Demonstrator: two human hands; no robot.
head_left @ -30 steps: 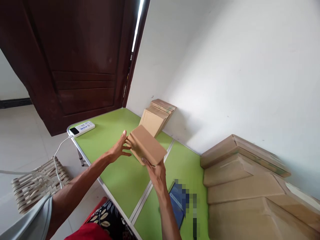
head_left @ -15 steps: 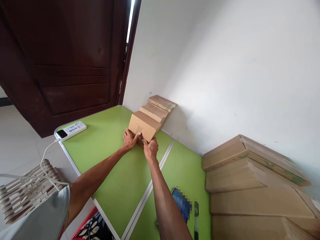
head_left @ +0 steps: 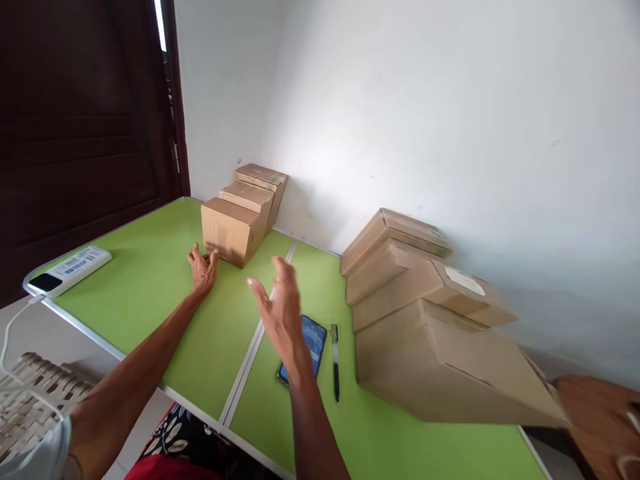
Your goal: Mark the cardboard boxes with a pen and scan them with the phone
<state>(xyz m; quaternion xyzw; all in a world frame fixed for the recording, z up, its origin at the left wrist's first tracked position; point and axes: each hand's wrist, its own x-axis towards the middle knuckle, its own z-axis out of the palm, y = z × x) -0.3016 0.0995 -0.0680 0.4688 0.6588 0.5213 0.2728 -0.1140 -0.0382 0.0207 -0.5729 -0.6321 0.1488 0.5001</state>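
Against the wall at the back left, three cardboard boxes stand one behind another, the front cardboard box (head_left: 227,230) being the nearest to me. My left hand (head_left: 203,270) is at the lower left corner of that front box, fingers spread, thumb by its base; whether it still touches is hard to tell. Over the middle of the table hangs my right hand (head_left: 280,310), slightly blurred, with thumb and fingers apart and nothing in it. Below that hand lies a phone (head_left: 314,340) with its screen lit, partly covered by my wrist. A black pen (head_left: 336,367) lies beside the phone.
Several larger cardboard boxes (head_left: 400,350) stand in a row at the right of the green table (head_left: 150,280). A white device (head_left: 75,267) with a cable lies at the left corner. A woven stool (head_left: 40,393) is at the lower left, a wooden seat (head_left: 600,420) at the right.
My right hand has let go of the front box and moved back toward me, opening. The left hand has loosened at its base. My view has turned right, showing more of the right boxes.
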